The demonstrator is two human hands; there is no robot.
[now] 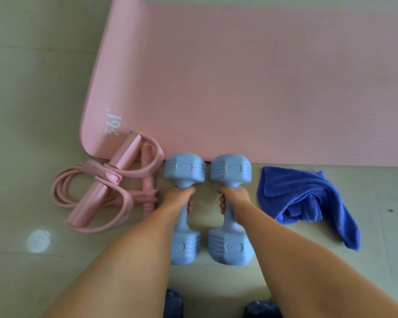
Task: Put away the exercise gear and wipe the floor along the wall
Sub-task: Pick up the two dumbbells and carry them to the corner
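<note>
Head view: 2 blue dumbbells marked 2KG lie side by side on the floor, just near of the pink mat. The left hand is wrapped around the handle of the left dumbbell; the right hand is wrapped around the handle of the right dumbbell. A pink pedal resistance band lies left of them, a crumpled blue towel right.

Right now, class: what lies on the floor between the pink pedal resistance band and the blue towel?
In the head view, two blue dumbbells, side by side, each gripped at its handle by the left hand and right hand.
</note>
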